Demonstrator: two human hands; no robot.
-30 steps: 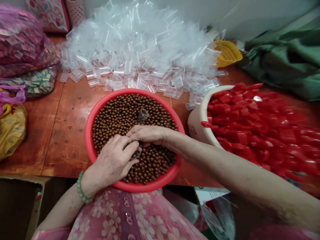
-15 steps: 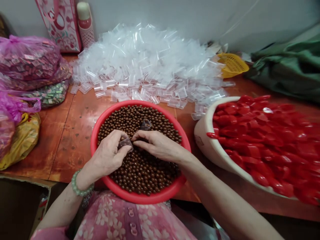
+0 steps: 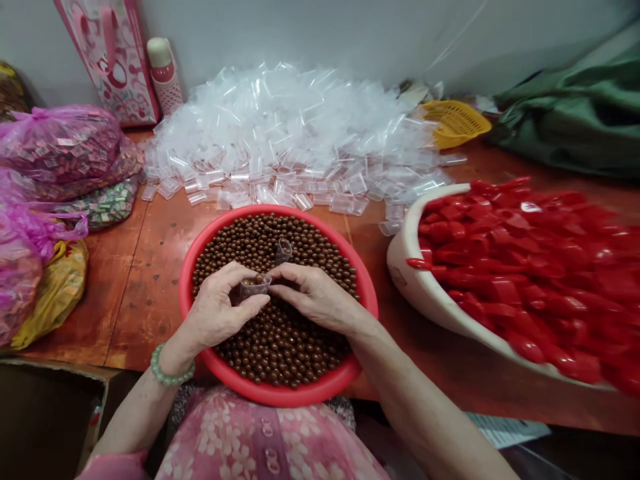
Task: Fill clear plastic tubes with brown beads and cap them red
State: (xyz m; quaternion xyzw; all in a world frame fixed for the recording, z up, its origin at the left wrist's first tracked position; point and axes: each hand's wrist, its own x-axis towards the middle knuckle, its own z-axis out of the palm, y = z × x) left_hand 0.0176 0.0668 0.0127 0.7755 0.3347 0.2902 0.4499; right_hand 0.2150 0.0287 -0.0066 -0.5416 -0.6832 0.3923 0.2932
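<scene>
Two hands over one red basin (image 3: pixel 200 257) of brown beads (image 3: pixel 280 333).
Left hand (image 3: pixel 217 310) grips one clear cup (image 3: pixel 254 287); right hand (image 3: pixel 315 297) pinches its rim; a second cup (image 3: pixel 283 251) lies among beads.

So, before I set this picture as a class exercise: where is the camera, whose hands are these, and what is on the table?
There is one view, from a camera worn on the person's head, looking forward and down, so the arms coming in from the bottom are that person's own. No machine is involved, only two bare hands.

The left hand, with a green bead bracelet on its wrist, holds a small clear tube that has a few brown balls in it. The right hand touches the tube from the other side. Both are over a red basin full of brown balls; another clear tube lies on them.

On the wooden table behind is a big pile of empty clear tubes. To the right, a white basin holds red caps. At left lie plastic bags of wrapped sweets.
</scene>
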